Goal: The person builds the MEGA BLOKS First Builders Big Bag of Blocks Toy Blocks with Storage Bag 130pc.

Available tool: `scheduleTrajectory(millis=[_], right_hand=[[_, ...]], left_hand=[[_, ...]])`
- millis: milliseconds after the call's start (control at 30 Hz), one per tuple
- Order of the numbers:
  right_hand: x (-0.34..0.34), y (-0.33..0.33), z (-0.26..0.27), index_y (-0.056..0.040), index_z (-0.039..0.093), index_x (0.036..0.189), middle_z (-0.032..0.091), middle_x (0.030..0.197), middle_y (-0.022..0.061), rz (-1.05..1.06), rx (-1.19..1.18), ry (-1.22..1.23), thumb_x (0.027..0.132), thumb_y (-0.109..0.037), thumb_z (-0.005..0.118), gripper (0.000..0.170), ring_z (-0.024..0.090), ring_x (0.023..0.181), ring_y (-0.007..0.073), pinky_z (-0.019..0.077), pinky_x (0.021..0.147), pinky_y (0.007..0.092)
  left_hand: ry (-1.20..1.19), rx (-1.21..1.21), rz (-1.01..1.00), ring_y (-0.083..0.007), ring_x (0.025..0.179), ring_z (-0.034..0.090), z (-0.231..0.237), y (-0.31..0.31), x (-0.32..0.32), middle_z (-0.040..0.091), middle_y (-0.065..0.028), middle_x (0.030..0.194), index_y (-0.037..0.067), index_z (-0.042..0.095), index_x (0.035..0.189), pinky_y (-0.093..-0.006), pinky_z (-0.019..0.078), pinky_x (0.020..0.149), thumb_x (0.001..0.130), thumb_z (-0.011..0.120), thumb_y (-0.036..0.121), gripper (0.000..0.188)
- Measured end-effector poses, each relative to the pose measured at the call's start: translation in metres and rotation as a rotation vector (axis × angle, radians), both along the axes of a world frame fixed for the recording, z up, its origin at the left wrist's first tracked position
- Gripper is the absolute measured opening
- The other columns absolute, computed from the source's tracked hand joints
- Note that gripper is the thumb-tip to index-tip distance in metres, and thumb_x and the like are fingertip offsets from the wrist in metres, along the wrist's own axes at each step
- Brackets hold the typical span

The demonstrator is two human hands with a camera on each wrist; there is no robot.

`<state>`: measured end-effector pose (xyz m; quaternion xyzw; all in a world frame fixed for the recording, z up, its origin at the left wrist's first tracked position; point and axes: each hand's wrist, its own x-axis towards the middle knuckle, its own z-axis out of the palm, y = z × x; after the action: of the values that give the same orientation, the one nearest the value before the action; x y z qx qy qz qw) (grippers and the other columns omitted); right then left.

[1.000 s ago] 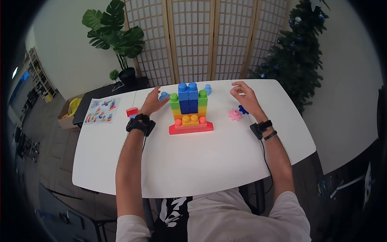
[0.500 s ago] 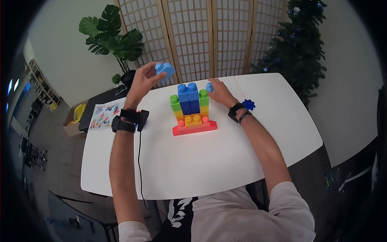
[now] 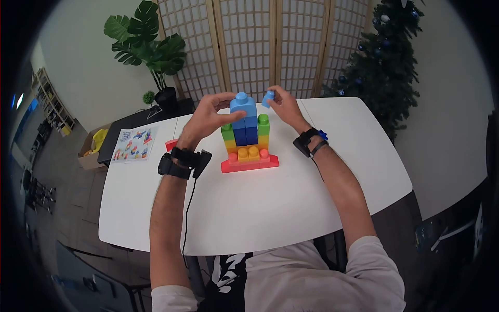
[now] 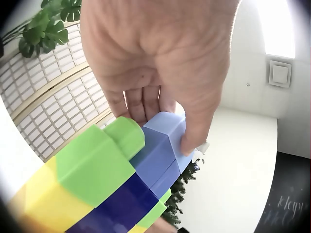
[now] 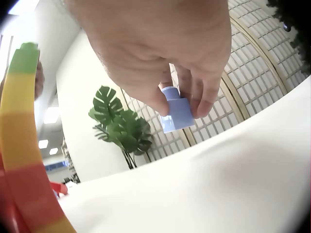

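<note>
A tower of toy building blocks (image 3: 250, 136) stands on a red base (image 3: 250, 165), with yellow, green and dark blue blocks above it. My left hand (image 3: 209, 118) grips a wide light blue block (image 3: 244, 106) at the tower's top, thumb in front and fingers behind. In the left wrist view that block (image 4: 167, 122) sits directly against the blue blocks (image 4: 156, 158) below it. Just right of the tower, my right hand (image 3: 287, 110) pinches a small light blue block (image 3: 267, 99) between thumb and fingers. The right wrist view shows this block (image 5: 179, 115) above the tabletop.
A dark blue gear-shaped piece (image 3: 323, 134) lies beside my right wrist. On the left are a red piece (image 3: 170, 144) near my left wrist and a printed picture sheet (image 3: 134, 144) on the white table (image 3: 249, 213). A cable (image 3: 185, 218) trails from the left wristband.
My left hand picked up the wide light blue block, raised it and brought it right onto the tower top. My right hand moved left, took the small light blue block and lifted it.
</note>
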<state>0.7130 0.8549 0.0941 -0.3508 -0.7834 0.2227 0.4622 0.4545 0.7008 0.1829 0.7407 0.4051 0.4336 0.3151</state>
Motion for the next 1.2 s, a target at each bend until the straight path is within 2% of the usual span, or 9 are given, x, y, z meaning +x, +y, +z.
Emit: scheduleTrajectory(millis=[133, 267, 433, 633, 667, 700, 1000, 1133, 1200], right_hand=[[-0.011, -0.029, 0.076, -0.008, 0.067, 0.142, 0.076, 0.114, 0.0099, 0.308, 0.012, 0.305, 0.1, -0.014, 0.076, 0.044, 0.074, 0.109, 0.0172, 0.0601, 0.096, 0.0334], [-0.018, -0.074, 0.127, -0.0111, 0.068, 0.145, 0.076, 0.115, 0.0075, 0.458, 0.044, 0.32, 0.1, -0.015, 0.077, 0.046, 0.073, 0.107, 0.0165, 0.0598, 0.096, 0.0331], [-0.023, -0.102, 0.116, -0.0114, 0.068, 0.147, 0.073, 0.123, 0.0063, 0.472, 0.166, 0.014, 0.103, -0.016, 0.074, 0.045, 0.071, 0.112, 0.0168, 0.0585, 0.103, 0.0339], [-0.019, -0.107, 0.121, -0.0132, 0.072, 0.142, 0.076, 0.119, 0.011, 0.457, 0.228, 0.013, 0.098, -0.019, 0.078, 0.044, 0.074, 0.103, 0.0205, 0.0615, 0.097, 0.0355], [-0.019, -0.108, 0.122, -0.0126, 0.071, 0.142, 0.076, 0.118, 0.0115, 0.459, 0.231, -0.005, 0.098, -0.018, 0.078, 0.045, 0.074, 0.103, 0.0205, 0.0617, 0.096, 0.0353], [-0.019, -0.109, 0.124, -0.0126, 0.071, 0.142, 0.076, 0.118, 0.0115, 0.457, 0.234, -0.005, 0.098, -0.018, 0.078, 0.045, 0.074, 0.103, 0.0205, 0.0617, 0.096, 0.0353], [-0.022, -0.107, 0.123, -0.0124, 0.07, 0.143, 0.077, 0.118, 0.0085, 0.431, 0.229, -0.033, 0.095, -0.019, 0.083, 0.05, 0.075, 0.106, 0.0196, 0.0613, 0.099, 0.0356], [-0.024, -0.103, 0.118, -0.0158, 0.058, 0.155, 0.076, 0.119, 0.0098, 0.431, 0.223, -0.11, 0.09, -0.023, 0.089, 0.072, 0.074, 0.112, 0.0215, 0.0602, 0.104, 0.0397], [-0.023, -0.104, 0.115, -0.0173, 0.051, 0.16, 0.075, 0.12, 0.0105, 0.421, 0.212, -0.149, 0.088, -0.024, 0.09, 0.082, 0.074, 0.114, 0.0224, 0.0595, 0.106, 0.041]], left_hand=[[-0.058, -0.032, -0.011, -0.0184, 0.121, 0.07, -0.006, 0.0, 0.001, 0.076, -0.0113, 0.126, -0.006, 0.068, 0.136, -0.0344, 0.0544, 0.109, 0.091, 0.089, 0.013, 0.053], [-0.102, -0.031, -0.009, -0.0225, 0.121, 0.072, -0.007, -0.004, 0.005, 0.077, -0.0132, 0.123, -0.006, 0.069, 0.135, -0.0375, 0.0578, 0.105, 0.09, 0.089, 0.02, 0.055], [-0.179, -0.038, -0.062, -0.0231, 0.118, 0.073, -0.013, 0.003, 0.003, 0.076, -0.0152, 0.122, -0.007, 0.066, 0.137, -0.0369, 0.0582, 0.105, 0.09, 0.089, 0.02, 0.059], [-0.135, -0.069, -0.057, -0.0223, 0.116, 0.073, -0.015, 0.002, 0.003, 0.076, -0.0147, 0.123, -0.008, 0.065, 0.139, -0.0363, 0.0585, 0.105, 0.092, 0.089, 0.02, 0.059], [-0.143, -0.07, -0.051, -0.0181, 0.113, 0.072, -0.013, -0.001, 0.005, 0.076, -0.0112, 0.122, -0.006, 0.066, 0.137, -0.0342, 0.058, 0.104, 0.094, 0.086, 0.015, 0.052], [-0.151, -0.071, -0.042, -0.0139, 0.111, 0.072, -0.011, -0.004, 0.006, 0.076, -0.0077, 0.122, -0.005, 0.068, 0.135, -0.0322, 0.0575, 0.103, 0.096, 0.083, 0.011, 0.045], [-0.163, -0.056, -0.042, -0.0123, 0.109, 0.072, -0.015, -0.002, 0.005, 0.076, -0.0065, 0.12, -0.003, 0.07, 0.134, -0.0301, 0.0579, 0.101, 0.097, 0.082, 0.01, 0.041], [-0.147, -0.081, -0.028, -0.0124, 0.107, 0.072, -0.017, 0.0, 0.002, 0.076, -0.0064, 0.12, -0.002, 0.07, 0.133, -0.0308, 0.0579, 0.1, 0.095, 0.085, 0.013, 0.044], [0.229, -0.024, 0.044, -0.0132, 0.105, 0.072, -0.023, 0.002, -0.002, 0.077, -0.0063, 0.119, 0.0, 0.07, 0.133, -0.0318, 0.058, 0.099, 0.09, 0.09, 0.018, 0.051]])
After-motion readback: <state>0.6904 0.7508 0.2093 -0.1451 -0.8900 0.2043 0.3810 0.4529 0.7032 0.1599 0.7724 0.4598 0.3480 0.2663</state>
